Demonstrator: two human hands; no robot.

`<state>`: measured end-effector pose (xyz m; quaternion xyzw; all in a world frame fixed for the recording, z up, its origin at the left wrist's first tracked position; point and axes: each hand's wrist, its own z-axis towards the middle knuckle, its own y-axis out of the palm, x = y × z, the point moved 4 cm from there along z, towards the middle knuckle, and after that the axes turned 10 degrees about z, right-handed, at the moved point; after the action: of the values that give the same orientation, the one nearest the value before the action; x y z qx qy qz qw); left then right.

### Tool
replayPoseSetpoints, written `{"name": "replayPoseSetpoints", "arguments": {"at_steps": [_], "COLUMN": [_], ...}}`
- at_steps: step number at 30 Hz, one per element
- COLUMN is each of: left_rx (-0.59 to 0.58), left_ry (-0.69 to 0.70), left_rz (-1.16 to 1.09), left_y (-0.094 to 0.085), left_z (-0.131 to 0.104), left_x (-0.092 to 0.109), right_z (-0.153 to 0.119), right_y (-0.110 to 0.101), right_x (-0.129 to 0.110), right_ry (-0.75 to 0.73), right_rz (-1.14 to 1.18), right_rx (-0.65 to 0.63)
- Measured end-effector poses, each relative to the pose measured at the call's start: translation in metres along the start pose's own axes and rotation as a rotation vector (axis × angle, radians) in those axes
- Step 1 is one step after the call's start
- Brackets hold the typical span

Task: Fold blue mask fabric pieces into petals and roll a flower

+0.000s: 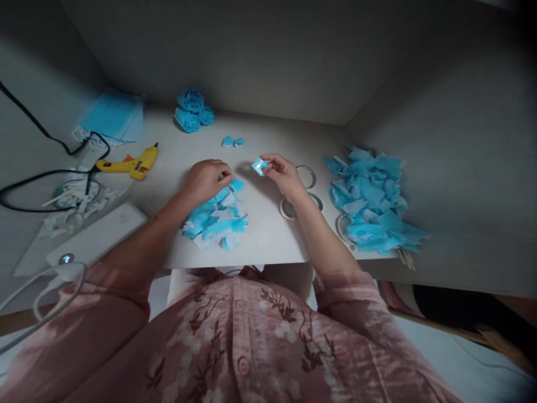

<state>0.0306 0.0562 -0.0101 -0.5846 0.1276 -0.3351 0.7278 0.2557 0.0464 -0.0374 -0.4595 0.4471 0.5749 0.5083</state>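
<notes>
My right hand [284, 174] pinches a small folded blue-and-white fabric piece [259, 165] above the middle of the table. My left hand [208, 178] is closed, with its fingertips curled together at the upper edge of a pile of cut blue and white fabric pieces [218, 221]. Whether a piece is between those fingertips I cannot make out. Beyond both hands lies a small blue bow-shaped piece [233, 142]. Under and beside my right wrist are tape rolls [287, 210].
A larger heap of blue pieces [371, 196] lies at the right, with thin sticks [406, 259] below it. Several blue rolled fabric roses [192, 101] sit at the back. Leftward are blue face masks [112, 116], a yellow glue gun [133, 164], a black cord and a white power bank [98, 232].
</notes>
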Motion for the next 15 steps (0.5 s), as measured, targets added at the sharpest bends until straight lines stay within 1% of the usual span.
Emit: {"name": "replayPoseSetpoints", "arguments": {"at_steps": [2,5,8,11,13,15], "left_rx": [-0.007,-0.058,-0.098,-0.127,-0.118,-0.068], "left_ry": [0.059,0.131,0.098,0.061,0.044,0.017], "left_rz": [-0.012,0.063,0.162,0.177,0.160,0.109], "left_y": [0.000,0.006,0.012,0.016,0.016,0.014], "left_z": [-0.001,-0.002,-0.004,-0.004,-0.004,-0.003], "left_x": [0.006,0.019,0.022,0.019,0.015,0.010], "right_z": [-0.004,-0.008,-0.009,-0.009,-0.009,-0.008], "right_y": [0.000,0.001,0.001,0.002,0.003,0.002], "right_x": [0.002,0.002,0.002,0.005,0.006,0.006], "right_ry": [0.009,0.009,0.013,0.024,0.020,0.004], "right_rz": [-0.006,-0.016,-0.016,-0.021,-0.014,0.004], "right_rx": [-0.001,0.015,0.041,0.055,0.059,0.060]}}
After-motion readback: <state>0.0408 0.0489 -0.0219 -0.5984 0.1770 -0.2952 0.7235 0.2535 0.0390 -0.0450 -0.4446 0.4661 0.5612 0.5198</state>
